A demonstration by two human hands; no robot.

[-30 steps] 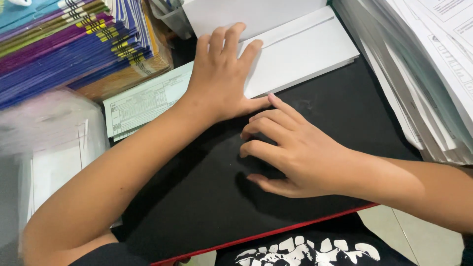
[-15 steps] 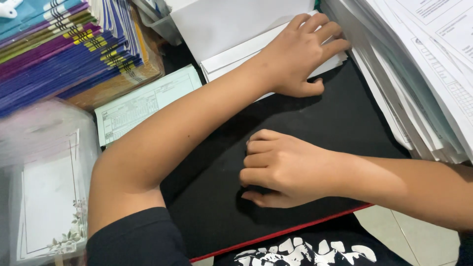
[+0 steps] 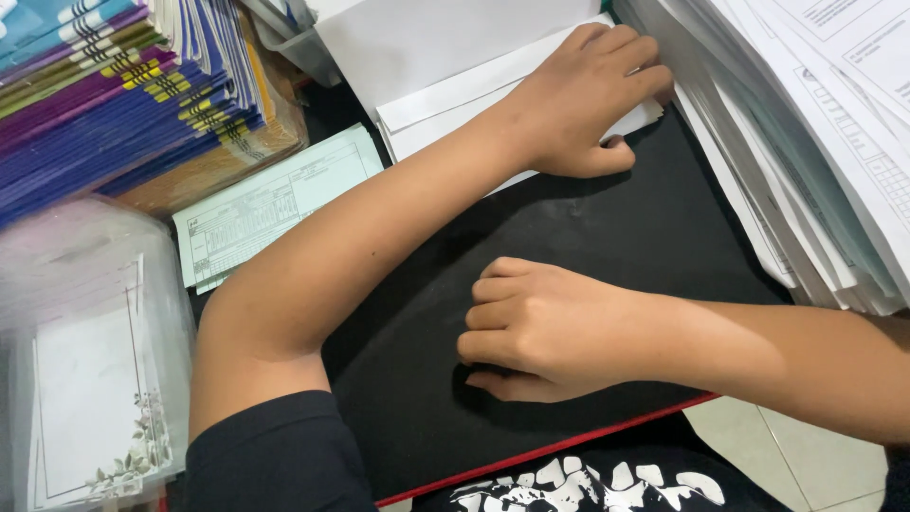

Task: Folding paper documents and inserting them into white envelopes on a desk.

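My left hand (image 3: 588, 100) lies flat, fingers spread, on the right end of a stack of white envelopes (image 3: 445, 109) at the far edge of a black mat (image 3: 654, 228). Its fingertips reach the side of a tall pile of printed sheets (image 3: 815, 123). My right hand (image 3: 540, 327) rests on the middle of the mat with its fingers curled under; nothing shows inside it. A large white sheet (image 3: 436, 38) lies behind the envelopes.
A stack of blue, purple and green booklets (image 3: 114, 95) stands at the far left. A pale green printed form (image 3: 265, 204) lies beside it. A clear plastic box with floral-edged paper (image 3: 90, 379) fills the near left. The mat has a red near edge (image 3: 588, 441).
My left hand slid right along the envelopes to their right end beside the paper pile. My right hand's fingers curled from spread into a loose fist on the mat.
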